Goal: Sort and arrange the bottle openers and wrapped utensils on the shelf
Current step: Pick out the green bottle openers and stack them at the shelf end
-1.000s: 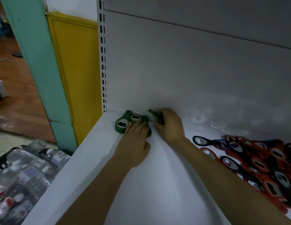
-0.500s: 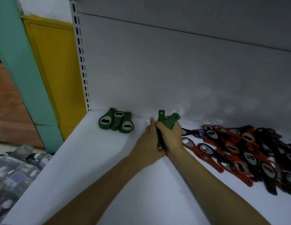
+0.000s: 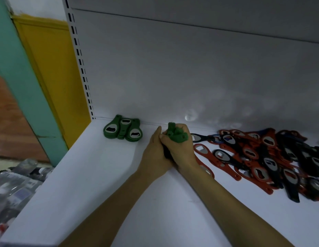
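Gripping a bunch of green bottle openers (image 3: 174, 137), the right hand (image 3: 182, 150) has its fingers curled round them, a tight grip with the green ends sticking up out of the fist. The bunch is held just above the white shelf (image 3: 94, 184), close to the grey back panel (image 3: 173, 68). The left hand (image 3: 154, 154) lies against the right one with its fingers straight and together and the tips pointing toward the back panel. Its grip is not closed on anything that shows. Something dark sits between the two hands, too shadowed to make out.

Three more green openers (image 3: 123, 130) lie flat, side by side and touching, in the back left corner of the shelf, beside the slotted upright (image 3: 80, 59). To the right of the hands, a loose pile of red, black and blue openers (image 3: 262, 157) spreads over the shelf, overlapping one another. Beyond the shelf's left edge stand a yellow panel (image 3: 48, 68) and a teal post (image 3: 21, 77), with wrapped water bottles (image 3: 12, 184) below.
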A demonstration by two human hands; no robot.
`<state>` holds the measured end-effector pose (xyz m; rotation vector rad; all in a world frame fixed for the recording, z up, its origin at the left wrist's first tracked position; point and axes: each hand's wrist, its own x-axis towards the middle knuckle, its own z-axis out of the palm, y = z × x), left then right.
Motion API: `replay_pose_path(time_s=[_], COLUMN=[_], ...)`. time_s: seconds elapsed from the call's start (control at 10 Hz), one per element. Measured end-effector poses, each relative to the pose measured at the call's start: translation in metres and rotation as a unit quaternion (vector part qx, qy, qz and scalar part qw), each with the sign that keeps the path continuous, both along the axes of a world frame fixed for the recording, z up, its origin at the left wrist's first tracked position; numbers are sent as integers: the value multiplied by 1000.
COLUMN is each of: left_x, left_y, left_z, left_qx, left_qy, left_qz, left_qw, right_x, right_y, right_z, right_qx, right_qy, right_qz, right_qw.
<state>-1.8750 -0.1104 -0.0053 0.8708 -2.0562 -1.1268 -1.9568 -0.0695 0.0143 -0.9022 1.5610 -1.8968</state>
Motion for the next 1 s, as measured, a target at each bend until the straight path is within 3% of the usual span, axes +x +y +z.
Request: replay_pose_path(time_s=[0.1, 0.2, 0.3, 0.4, 0.5, 0.7, 0.8, 0.9, 1.0], left_x=[-5, -2, -1, 2, 4, 7, 14, 10, 7], left_y=[-4, -2, -7, -12, -11, -5, -11, -12, -9], left_z=[1, 3, -3, -6, 2, 3, 4, 7, 9], left_qx=[73, 3, 24, -43, -63, 57, 86, 69, 49], left_qy=[117, 109, 93, 67, 54, 141, 145, 112, 115], left_qz=[-54, -37, 11, -25, -27, -20, -40, -49, -30], left_qw=[989, 993, 995, 997, 996, 988, 985, 990, 992], right_x=[6, 7, 8, 13, 15, 17, 8, 1, 6], right_y=[-5, -8, -5, -5, -8, 2, 14, 20, 20], right_z=[4, 8, 8, 8, 12, 13, 20, 29, 31], right_qx=[7, 32, 58, 99, 102, 71, 103, 90, 64], right_qy=[9, -16, 81, 223, 221, 214, 265, 282, 190], right_qz=[-4, 49, 20, -14, -24, 29, 117, 126, 134], right_qw=[1000, 998, 995, 970, 970, 974, 952, 947, 970])
